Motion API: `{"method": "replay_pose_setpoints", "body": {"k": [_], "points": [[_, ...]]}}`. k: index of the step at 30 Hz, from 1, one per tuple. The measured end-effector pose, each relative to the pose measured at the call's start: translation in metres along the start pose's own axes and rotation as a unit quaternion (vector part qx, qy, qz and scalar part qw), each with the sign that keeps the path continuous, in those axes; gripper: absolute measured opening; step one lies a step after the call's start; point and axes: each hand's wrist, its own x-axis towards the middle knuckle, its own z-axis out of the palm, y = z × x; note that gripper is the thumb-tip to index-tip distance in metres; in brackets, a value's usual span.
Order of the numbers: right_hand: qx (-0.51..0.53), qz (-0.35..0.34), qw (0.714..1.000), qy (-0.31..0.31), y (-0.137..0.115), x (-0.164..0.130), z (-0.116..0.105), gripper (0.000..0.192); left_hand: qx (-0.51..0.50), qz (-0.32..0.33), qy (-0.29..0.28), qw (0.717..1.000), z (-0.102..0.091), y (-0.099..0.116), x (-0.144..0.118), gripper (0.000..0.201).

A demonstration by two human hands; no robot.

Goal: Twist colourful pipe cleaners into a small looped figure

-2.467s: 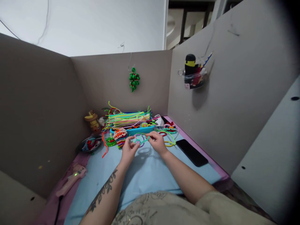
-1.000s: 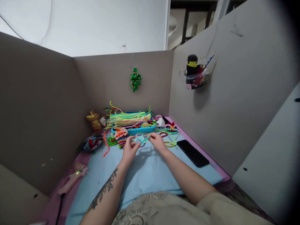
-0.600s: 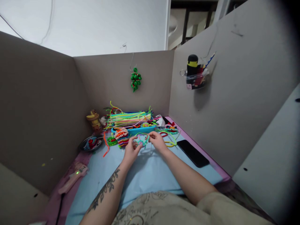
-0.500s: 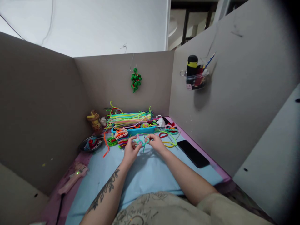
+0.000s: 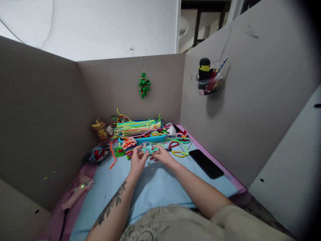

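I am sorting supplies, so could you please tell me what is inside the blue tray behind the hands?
The blue tray holds a heap of long pipe cleaners, mostly yellow and green, spilling over its rim. Whatever lies beneath that heap is covered.

Both forearms reach up from the lower edge of the frame and converge just below its centre, the left one bare and tattooed along its inner side, the right one bare and coming in from the lower right. The left hand (image 5: 136, 162) sits slightly left of centre with its fingers curled forward and the fingertips pinched together. The right hand (image 5: 163, 156) lies just beside it, knuckles up, its fingers bent toward the left hand's so the two nearly touch.
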Motion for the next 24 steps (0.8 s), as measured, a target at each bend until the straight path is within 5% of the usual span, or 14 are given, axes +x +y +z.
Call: {"method": "replay_pose_setpoints", "body": {"k": [13, 18, 24], "points": [[-0.004, -0.072, 0.989, 0.131, 0.005, 0.002, 0.007, 0.03, -0.101, -0.036, 0.002, 0.994, 0.002, 0.0, 0.003, 0.042], [-0.166, -0.133, 0.976, 0.043, 0.007, -0.009, 0.016, 0.013, -0.109, -0.033, 0.031, 0.993, -0.002, 0.0, 0.005, 0.042], [-0.329, -0.203, 0.907, -0.169, 0.006, -0.024, 0.021, 0.013, -0.115, -0.034, 0.046, 0.992, -0.003, -0.001, 0.005, 0.041]]}}
